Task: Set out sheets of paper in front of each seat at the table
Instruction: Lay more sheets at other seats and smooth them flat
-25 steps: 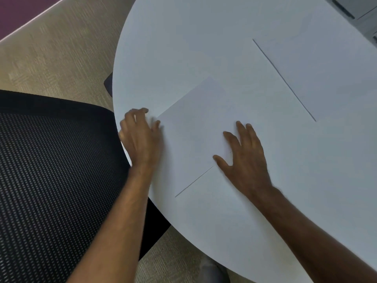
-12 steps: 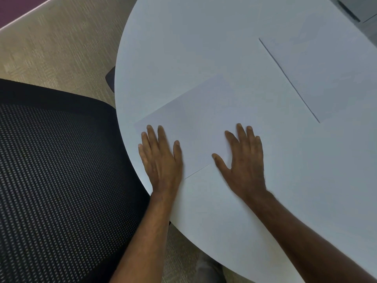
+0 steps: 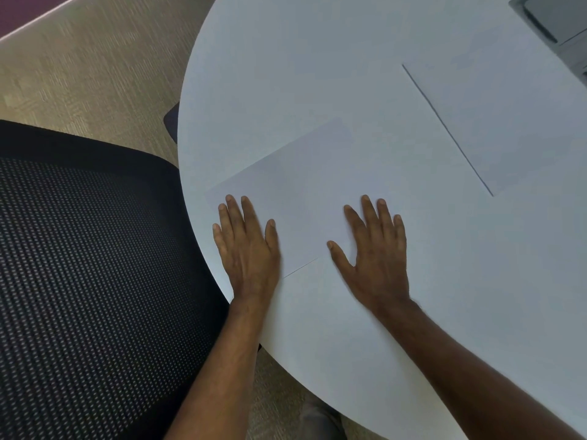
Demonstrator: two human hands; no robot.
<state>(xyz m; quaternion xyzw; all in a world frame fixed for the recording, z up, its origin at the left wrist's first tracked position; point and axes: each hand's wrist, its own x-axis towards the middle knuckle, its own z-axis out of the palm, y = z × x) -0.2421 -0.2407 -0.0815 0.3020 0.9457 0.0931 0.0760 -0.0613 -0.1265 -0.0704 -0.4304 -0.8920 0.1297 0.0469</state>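
A white sheet of paper (image 3: 305, 185) lies flat on the round white table (image 3: 317, 58), close to the edge by the black mesh chair (image 3: 89, 265). My left hand (image 3: 247, 246) rests flat on the sheet's near left corner, fingers spread. My right hand (image 3: 374, 252) presses flat on its near right edge, fingers apart. Neither hand grips anything. A second white sheet (image 3: 508, 122) lies further right on the table, its left edge casting a dark line.
The chair's mesh back stands against the table's left edge. A grey device (image 3: 552, 20) sits at the table's far right corner. Beige carpet (image 3: 95, 58) shows to the left, and a shoe (image 3: 320, 420) below the table edge.
My left hand moved from the table's edge onto the sheet's near left corner and flattened. The sheet turned and slid toward the chair side. My right hand stayed flat on it.
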